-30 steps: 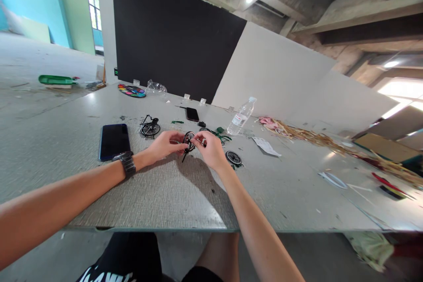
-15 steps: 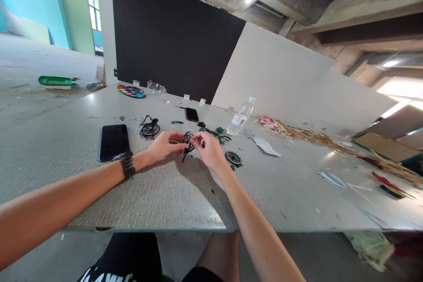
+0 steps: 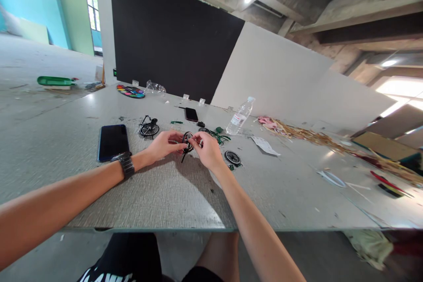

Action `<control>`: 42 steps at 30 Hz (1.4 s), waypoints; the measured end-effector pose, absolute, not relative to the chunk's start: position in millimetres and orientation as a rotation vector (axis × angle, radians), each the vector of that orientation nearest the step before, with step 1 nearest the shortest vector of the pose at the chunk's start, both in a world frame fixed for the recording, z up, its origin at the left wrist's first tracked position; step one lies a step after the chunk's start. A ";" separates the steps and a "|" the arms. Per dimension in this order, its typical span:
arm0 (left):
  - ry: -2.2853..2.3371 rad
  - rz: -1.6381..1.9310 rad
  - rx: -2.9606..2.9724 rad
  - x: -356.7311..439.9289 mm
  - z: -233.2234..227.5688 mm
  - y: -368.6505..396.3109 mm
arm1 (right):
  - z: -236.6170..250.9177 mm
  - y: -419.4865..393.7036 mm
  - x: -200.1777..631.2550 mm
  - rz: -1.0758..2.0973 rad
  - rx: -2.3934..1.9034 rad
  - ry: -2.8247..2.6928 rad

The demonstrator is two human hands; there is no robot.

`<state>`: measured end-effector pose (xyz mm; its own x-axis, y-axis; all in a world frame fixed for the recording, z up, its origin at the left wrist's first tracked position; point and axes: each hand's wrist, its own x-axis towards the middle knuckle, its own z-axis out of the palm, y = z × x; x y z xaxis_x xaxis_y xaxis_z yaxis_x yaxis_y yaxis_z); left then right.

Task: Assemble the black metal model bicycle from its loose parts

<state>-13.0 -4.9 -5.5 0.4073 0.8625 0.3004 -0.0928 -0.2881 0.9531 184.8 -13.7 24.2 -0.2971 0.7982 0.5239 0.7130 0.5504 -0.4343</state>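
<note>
My left hand (image 3: pixel 164 144) and my right hand (image 3: pixel 207 150) meet over the grey table (image 3: pixel 158 194), both pinching a small black spoked wheel with a thin black fork (image 3: pixel 187 143) held just above the surface. A dark watch sits on my left wrist. Another small wheel assembly (image 3: pixel 149 128) lies to the left of my hands. A loose black wheel (image 3: pixel 232 157) lies to the right of my right hand. Green model frame parts (image 3: pixel 220 135) lie just behind my fingers.
A dark phone (image 3: pixel 113 141) lies by my left forearm and a second phone (image 3: pixel 192 114) farther back. A clear water bottle (image 3: pixel 241 116) lies tilted behind the parts. A paint palette (image 3: pixel 131 91), paper scrap (image 3: pixel 265 145) and straw-like litter (image 3: pixel 307 135) spread along the back and right.
My hands stay together on the small wheel, with only slight finger shifts. The view has drifted a little; nothing else on the table has moved.
</note>
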 end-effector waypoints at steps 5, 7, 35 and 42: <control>0.700 1.091 1.573 -13.2 -4.5 -5.3 | 24.0 -13.5 183.9 0.168 -1.217 -2.061; 0.703 1.092 1.567 -13.0 -4.3 -5.7 | 24.2 -14.0 183.6 0.173 -1.223 -2.058; 0.730 1.083 1.552 -13.3 -3.6 -6.7 | 26.8 -13.9 185.0 0.209 -1.245 -2.046; 0.744 1.074 1.565 -13.2 0.4 -9.3 | 26.8 -13.5 184.9 0.243 -1.246 -2.035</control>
<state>-13.2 -9.3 0.4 0.4043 0.8766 0.2610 -0.0635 -0.2578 0.9641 184.9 -13.5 26.8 -0.2680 0.8339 0.4825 0.6967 0.5136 -0.5007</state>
